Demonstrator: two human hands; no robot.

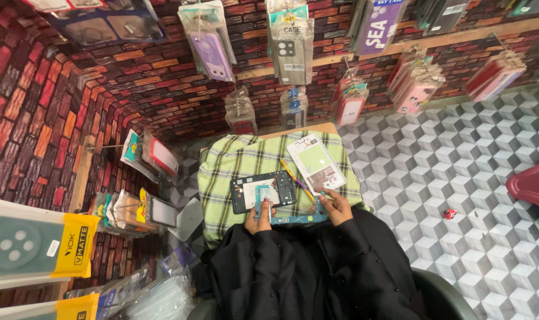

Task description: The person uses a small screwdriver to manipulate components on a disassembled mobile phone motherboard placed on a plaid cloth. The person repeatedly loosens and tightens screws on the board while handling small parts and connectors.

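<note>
Both hands work close together at the near edge of a small table draped in a green checked cloth [228,172]. Left hand [259,218] has its fingers curled, the tips pinching a small teal part [262,194] against the opened phone body [263,191], apparently to keep it from sliding. Right hand [336,206] is loosely bent, fingertips pressing near the lower corner of a detached white phone panel [316,163]; whether it grips anything I cannot tell. Under both hands lies a narrow blue circuit board [299,218], and a yellow-and-purple tool [295,178] rests between phone and panel, within reach. The cloth likely cushions the parts. Black sleeves [293,266] fill the foreground. Packaged phone cases [290,50] hang on the brick-patterned wall, beyond a cube-patterned floor [459,172].
</note>
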